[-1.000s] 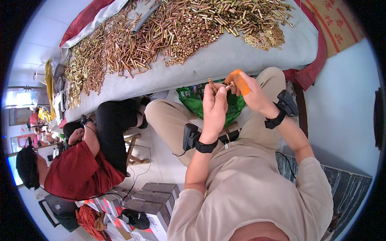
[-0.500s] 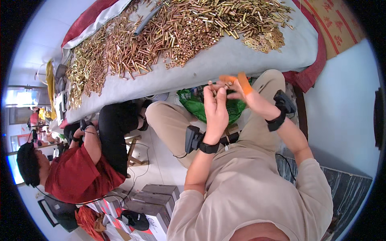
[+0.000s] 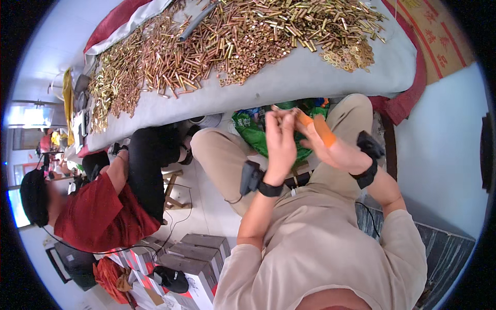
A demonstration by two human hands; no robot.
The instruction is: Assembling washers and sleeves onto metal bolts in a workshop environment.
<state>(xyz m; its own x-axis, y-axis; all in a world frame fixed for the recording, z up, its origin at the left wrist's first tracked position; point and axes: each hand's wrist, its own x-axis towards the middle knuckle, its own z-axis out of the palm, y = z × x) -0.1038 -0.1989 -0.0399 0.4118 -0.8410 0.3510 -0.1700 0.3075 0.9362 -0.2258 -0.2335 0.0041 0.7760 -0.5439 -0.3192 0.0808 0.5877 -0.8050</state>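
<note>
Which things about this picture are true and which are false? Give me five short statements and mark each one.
1. Orange wraps are on the right hand. True.
2. The grey tube lies among the metal pieces. True.
3. The green bag is on top of the table. False: it is below the table's edge, by the person's knees.
4. The left hand is down on the lap. False: it is raised close to the right hand.
5. The co-worker's shirt is white. False: it is dark red.
</note>
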